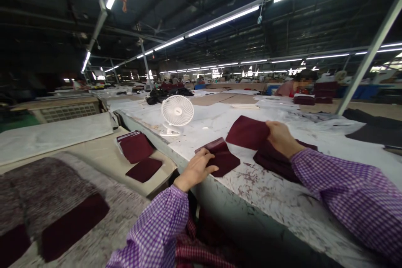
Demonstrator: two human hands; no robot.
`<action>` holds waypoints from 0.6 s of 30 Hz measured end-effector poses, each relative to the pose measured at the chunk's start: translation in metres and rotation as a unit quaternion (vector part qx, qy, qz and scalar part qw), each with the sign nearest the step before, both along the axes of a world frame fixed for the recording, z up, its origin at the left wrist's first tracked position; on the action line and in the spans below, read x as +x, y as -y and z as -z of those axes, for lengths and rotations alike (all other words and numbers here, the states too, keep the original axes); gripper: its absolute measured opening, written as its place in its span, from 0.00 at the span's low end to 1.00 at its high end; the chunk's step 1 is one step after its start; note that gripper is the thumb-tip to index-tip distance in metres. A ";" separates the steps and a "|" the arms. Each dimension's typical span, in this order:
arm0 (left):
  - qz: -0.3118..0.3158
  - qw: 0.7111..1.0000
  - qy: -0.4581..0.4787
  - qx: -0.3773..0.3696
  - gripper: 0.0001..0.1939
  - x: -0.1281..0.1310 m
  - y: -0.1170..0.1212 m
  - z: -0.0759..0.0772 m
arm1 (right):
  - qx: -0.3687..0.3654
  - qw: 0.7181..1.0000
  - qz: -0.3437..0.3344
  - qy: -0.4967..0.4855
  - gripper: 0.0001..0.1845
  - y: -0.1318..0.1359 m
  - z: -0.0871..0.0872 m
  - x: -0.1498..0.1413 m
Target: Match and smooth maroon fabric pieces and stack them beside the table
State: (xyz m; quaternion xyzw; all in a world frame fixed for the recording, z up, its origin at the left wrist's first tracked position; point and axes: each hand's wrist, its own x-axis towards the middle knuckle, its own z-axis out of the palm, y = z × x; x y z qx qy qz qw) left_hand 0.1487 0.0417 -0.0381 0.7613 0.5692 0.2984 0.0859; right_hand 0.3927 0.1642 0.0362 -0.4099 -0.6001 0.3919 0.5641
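Nearest lay purple-checked sleeves (351, 192). Fan (177, 111): white, round-grilled, hub marking illegible. Right of the fan, the right hand (281, 136) pinched a maroon cloth panel (246, 132); right-front of it, the left hand (196, 169) rested on another maroon piece (223, 158), grip unclear. Dark flecks (251, 180) marked the white table (213, 115) beneath it; strip lights (226, 21) hung above.

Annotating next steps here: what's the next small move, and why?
Probably bring the right hand over and lay its maroon piece onto the other maroon piece under the left hand. The right grips its piece by one end, close to the other, which lies flat on the white table with the left's fingers on it.
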 end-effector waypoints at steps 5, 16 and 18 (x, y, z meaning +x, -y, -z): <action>0.019 0.992 0.122 -0.026 0.17 -0.001 -0.001 -0.011 | 0.062 0.998 0.003 0.023 0.09 0.006 -0.032 0.019; 0.006 0.768 0.619 -0.164 0.22 0.047 0.054 -0.024 | 0.242 0.862 -0.243 0.374 0.19 0.102 -0.010 -0.013; 0.027 0.763 0.630 -0.143 0.20 0.051 0.059 -0.020 | 0.145 0.893 -0.196 0.378 0.29 0.090 0.001 -0.004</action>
